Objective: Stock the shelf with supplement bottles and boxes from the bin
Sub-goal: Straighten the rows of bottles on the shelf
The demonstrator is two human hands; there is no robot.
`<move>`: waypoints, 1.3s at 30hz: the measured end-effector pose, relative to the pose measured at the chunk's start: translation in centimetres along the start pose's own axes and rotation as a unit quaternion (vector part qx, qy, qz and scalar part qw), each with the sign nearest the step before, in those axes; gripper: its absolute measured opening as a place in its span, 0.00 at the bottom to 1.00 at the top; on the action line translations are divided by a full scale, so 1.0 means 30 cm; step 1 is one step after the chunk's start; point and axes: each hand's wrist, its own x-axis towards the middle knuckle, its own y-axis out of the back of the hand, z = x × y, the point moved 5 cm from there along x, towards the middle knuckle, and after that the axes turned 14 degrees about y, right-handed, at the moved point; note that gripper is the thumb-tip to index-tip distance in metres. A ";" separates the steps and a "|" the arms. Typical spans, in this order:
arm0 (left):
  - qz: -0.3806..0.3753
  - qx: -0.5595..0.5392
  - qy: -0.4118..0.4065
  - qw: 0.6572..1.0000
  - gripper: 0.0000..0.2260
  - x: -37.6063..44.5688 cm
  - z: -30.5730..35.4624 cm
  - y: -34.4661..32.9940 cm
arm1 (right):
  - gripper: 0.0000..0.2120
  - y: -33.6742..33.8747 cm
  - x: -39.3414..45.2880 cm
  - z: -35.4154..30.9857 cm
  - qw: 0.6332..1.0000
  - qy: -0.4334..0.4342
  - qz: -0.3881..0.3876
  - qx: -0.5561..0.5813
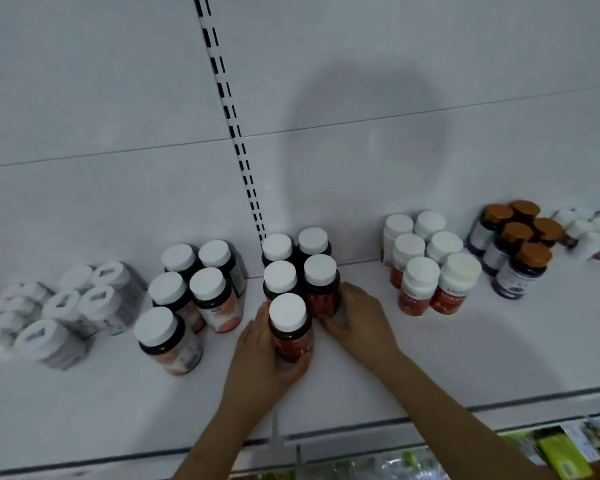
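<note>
On the white shelf (430, 358): left hand (257, 355) gripping front red bottle (291, 327), fingers curled round it; right hand (357, 320) clasping red bottle behind (321, 285).

Front of shelf: the white shelf (430, 368) lies bare from its front edge up to the bottle rows, apart from the two forearms crossing it.
Centre-right gap: a broad bare lane between the dark red bottles (300, 271) and the white-capped orange-label bottles (430, 265), part filled by the right hand (355, 318).
Centre-left gap: narrower, with the left hand (257, 362) in it (beside the peach-label bottles (191, 292)).
Far left: grey-label bottles (73, 306) crowd close, seemingly little room; blurred.
Above: open to the back panel.
</note>
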 end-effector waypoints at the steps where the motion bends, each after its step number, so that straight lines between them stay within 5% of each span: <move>1: -0.003 -0.002 0.000 1.000 0.32 0.000 0.003 0.002 | 0.19 -0.002 0.000 0.000 1.000 -0.001 -0.002 -0.003; 5: 0.001 -0.015 -0.009 1.000 0.30 0.000 0.026 0.019 | 0.26 -0.019 0.003 0.014 0.999 -0.023 -0.029 0.003; 10: -0.031 -0.090 0.059 0.994 0.43 -0.034 -0.046 0.015 | 0.33 0.043 -0.053 -0.024 0.994 -0.033 -0.056 0.085; 15: 0.168 -0.060 0.020 0.984 0.21 -0.192 0.022 0.086 | 0.14 0.268 -0.228 -0.013 0.994 -0.059 0.052 0.081; 18: 0.190 -0.086 0.005 0.978 0.15 -0.234 0.101 0.056 | 0.13 0.383 -0.324 0.058 0.989 -0.085 0.121 0.018; 22: 0.119 -0.068 -0.088 0.987 0.08 -0.209 0.302 -0.069 | 0.04 0.482 -0.377 0.145 0.974 -0.149 0.171 -0.024; 25: 0.024 -0.083 -0.057 0.995 0.18 -0.128 0.410 -0.203 | 0.04 0.542 -0.378 0.205 0.961 -0.189 0.196 -0.056; 30: -0.062 -0.070 0.030 0.995 0.38 0.010 0.473 -0.380 | 0.27 0.484 -0.321 0.317 0.979 -0.194 0.064 0.009; 39: -0.047 -0.036 -0.011 0.998 0.31 0.089 0.468 -0.484 | 0.22 0.443 -0.276 0.349 0.993 -0.108 0.054 0.018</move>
